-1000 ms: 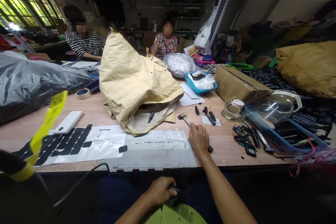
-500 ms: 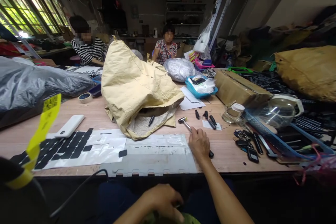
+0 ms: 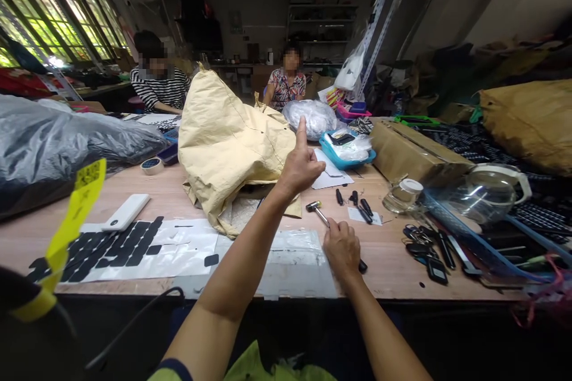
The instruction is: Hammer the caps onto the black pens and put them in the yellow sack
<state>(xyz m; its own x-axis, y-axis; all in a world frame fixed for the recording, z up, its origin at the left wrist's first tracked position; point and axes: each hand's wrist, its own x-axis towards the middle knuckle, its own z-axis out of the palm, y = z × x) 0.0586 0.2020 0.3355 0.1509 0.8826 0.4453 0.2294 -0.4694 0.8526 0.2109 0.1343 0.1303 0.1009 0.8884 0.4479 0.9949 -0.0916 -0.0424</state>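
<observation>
My left hand (image 3: 300,162) is raised above the table with the index finger pointing up and the other fingers curled; nothing shows in it. It hangs in front of a big crumpled cream paper sack (image 3: 232,143). My right hand (image 3: 342,245) rests on the wooden table (image 3: 393,250), closed round the handle of a small hammer (image 3: 318,209) whose metal head lies just beyond my fingers. A clear plastic sheet (image 3: 290,244) lies to the left of that hand.
Sheets of black pads (image 3: 111,244), a white power bank (image 3: 125,212) and tape (image 3: 152,165) lie left. Black key fobs (image 3: 424,244), a jar (image 3: 400,195), a cardboard box (image 3: 413,152) and a glass kettle (image 3: 487,187) stand right. Two people sit at the far side.
My left hand rose from my lap to above the table and now points a finger upward. My right hand stays on the hammer. The view tilted up slightly.
</observation>
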